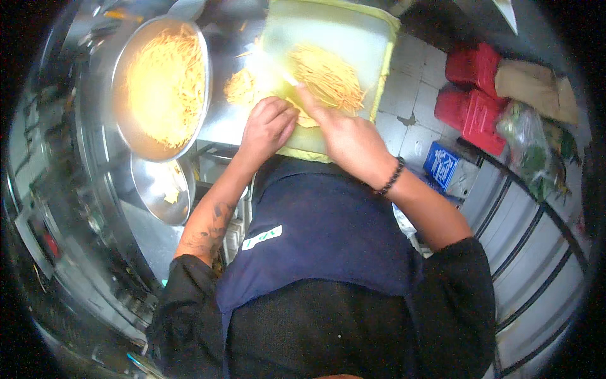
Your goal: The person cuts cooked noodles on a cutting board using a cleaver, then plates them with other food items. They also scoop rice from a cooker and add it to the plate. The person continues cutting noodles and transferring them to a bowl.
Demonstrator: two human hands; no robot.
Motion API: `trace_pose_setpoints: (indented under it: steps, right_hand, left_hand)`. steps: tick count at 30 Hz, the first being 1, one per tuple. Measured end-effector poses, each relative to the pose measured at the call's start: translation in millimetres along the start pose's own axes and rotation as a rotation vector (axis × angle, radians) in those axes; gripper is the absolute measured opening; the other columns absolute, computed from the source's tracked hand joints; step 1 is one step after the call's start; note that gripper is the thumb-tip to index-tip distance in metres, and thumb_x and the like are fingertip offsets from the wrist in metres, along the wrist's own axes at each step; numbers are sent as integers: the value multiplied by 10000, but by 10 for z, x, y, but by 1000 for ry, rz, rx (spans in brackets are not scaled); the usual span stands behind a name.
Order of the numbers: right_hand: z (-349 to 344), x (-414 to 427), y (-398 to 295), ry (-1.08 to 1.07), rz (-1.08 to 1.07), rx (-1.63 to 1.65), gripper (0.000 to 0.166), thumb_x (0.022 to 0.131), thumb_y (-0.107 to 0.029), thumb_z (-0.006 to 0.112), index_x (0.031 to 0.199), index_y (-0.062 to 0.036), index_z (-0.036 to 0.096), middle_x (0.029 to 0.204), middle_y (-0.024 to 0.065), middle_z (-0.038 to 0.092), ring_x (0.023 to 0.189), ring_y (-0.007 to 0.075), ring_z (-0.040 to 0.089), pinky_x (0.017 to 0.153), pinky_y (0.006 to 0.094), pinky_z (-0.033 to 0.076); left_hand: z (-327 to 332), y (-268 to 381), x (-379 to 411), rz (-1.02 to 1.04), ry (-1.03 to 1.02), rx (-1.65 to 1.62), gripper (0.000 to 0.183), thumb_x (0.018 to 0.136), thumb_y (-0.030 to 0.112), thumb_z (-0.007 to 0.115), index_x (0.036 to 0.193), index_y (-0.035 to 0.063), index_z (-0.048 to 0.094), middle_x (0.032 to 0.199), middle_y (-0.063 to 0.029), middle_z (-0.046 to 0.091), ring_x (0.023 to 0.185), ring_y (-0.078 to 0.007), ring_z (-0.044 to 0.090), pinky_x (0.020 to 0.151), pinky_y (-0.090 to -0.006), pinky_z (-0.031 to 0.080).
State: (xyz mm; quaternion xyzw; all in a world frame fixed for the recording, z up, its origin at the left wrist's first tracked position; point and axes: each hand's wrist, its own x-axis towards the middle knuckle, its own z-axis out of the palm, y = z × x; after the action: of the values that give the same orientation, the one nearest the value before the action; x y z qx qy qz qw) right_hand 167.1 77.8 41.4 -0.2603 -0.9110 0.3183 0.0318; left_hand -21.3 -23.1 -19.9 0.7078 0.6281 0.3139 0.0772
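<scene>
My right hand [355, 142] is closed round the handle of a knife [279, 68], its blade blurred by glare and pointing up and left over a cutting board [326, 21] with a yellow-green edge. The fingers of my left hand [272, 121] are bent down on thin yellow slices [303, 118] at the board's near part, close to the knife. Beyond my right hand lies a heap of thin yellow-orange strips [326, 78] on the board. A smaller pile of strips [241, 87] is at the board's left side.
A large steel bowl [118, 118] full of yellow strips stands at left, with a smaller steel bowl [147, 203] holding a few pieces nearer me. At right are red crates [483, 118], a blue box [441, 163], a plastic bag of green vegetables [530, 147] and a black metal rail [544, 208].
</scene>
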Motion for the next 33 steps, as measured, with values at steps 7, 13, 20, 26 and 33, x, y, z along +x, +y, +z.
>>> trace_pose_setpoints:
  steps: [7, 13, 20, 26, 33]
  right_hand:
    - [-189, -159, -170, -89, -17, -38, 867, 791, -7, 538, 1570, -146, 184, 776, 188, 637, 610, 359, 658, 560, 459, 548]
    - [-407, -302, -321, -244, 64, -5, 885, 784, 10, 523, 1572, -131, 147, 798, 201, 637, 623, 397, 649, 576, 491, 541]
    - [-409, -433, -365, -308, 83, -58, 878, 775, 66, 502, 1564, -109, 156, 961, 235, 659, 721, 421, 660, 614, 492, 542]
    - [89, 121, -231, -116, -25, -70, 847, 788, 73, 486, 1555, -84, 163, 920, 265, 658, 739, 433, 658, 628, 494, 534]
    - [-270, -156, -474, -307, 77, -130, 857, 777, 76, 482, 1552, -46, 136, 885, 292, 660, 743, 455, 656, 637, 499, 531]
  left_hand:
    - [-76, -62, -38, 25, -109, 18, 302, 704, 48, 733, 1001, 34, 679, 1012, -104, 645, 999, -304, 598, 882, -397, 505]
    - [-55, -79, -16, 16, -104, 12, 269, 727, 73, 719, 992, 44, 680, 1019, -86, 651, 996, -287, 595, 887, -379, 504]
    - [7, -114, -108, 80, -32, 24, 283, 738, 90, 714, 1013, 37, 681, 1049, -64, 647, 1019, -254, 586, 890, -362, 505]
    - [99, -181, -138, 75, 24, 6, 246, 749, 130, 692, 984, 59, 687, 1025, -35, 628, 987, -220, 574, 884, -336, 503]
    - [92, -176, -188, 68, 26, -29, 243, 758, 108, 695, 990, 37, 672, 1037, -69, 629, 1014, -247, 578, 910, -348, 494]
